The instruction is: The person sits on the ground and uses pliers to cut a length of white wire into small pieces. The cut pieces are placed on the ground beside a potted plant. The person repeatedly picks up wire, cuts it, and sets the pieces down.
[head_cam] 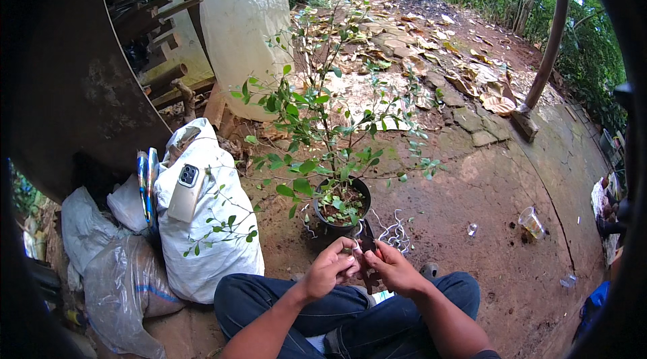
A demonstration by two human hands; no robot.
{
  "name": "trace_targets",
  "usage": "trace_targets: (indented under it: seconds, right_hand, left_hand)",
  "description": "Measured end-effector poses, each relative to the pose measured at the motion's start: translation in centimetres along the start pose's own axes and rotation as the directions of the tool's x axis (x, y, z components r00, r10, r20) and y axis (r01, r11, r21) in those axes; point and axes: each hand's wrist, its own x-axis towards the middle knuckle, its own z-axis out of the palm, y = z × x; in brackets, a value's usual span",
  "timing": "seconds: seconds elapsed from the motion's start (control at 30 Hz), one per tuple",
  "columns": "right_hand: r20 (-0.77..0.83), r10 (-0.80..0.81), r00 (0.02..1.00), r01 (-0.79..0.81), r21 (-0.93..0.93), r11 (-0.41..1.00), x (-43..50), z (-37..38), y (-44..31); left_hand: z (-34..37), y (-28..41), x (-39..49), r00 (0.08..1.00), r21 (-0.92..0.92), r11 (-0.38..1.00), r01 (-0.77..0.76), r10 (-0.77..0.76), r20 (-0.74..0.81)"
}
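My left hand (329,267) pinches a white cord (357,247) between thumb and fingertips, close in front of my crossed legs. Beside it, my right hand (397,269) grips a dark hand tool (368,244) with a bit of orange showing by the fingers; its exact kind is unclear. The two hands almost touch, and they hide part of the tool. Just beyond them stands a leafy, many-branched shrub (323,106) in a round black pot (331,226). A loose tangle of white cord (397,235) lies on the ground right of the pot.
A white woven sack (212,248) at left carries a smartphone (186,196); plastic bags (121,283) slump beside it. On the right lie a clear plastic cup (532,222) and a small clear plastic piece (472,229). A wooden post (548,40) rises beyond, near dry leaves.
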Motion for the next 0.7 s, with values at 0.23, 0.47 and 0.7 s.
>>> trace_targets:
  seconds: [0.23,0.47,0.7]
  right_hand:
    - [0.069,-0.020,0.997,0.038,-0.269,0.962,-0.7,0.8,-0.8]
    - [0.009,-0.161,0.987,0.134,-0.600,0.789,-0.6,1.7,-0.9]
    - [-0.086,-0.301,0.950,0.137,-0.750,0.647,-1.0,2.4,-1.8]
  left_hand:
    - [0.1,1.1,-0.4,1.000,-0.158,0.987,-0.003,0.006,0.019]
    - [-1.0,1.7,-0.8,0.998,-0.206,0.977,0.060,-0.066,-0.023]
    - [-0.6,1.9,0.1,0.963,0.283,0.947,-0.150,0.205,-0.177]
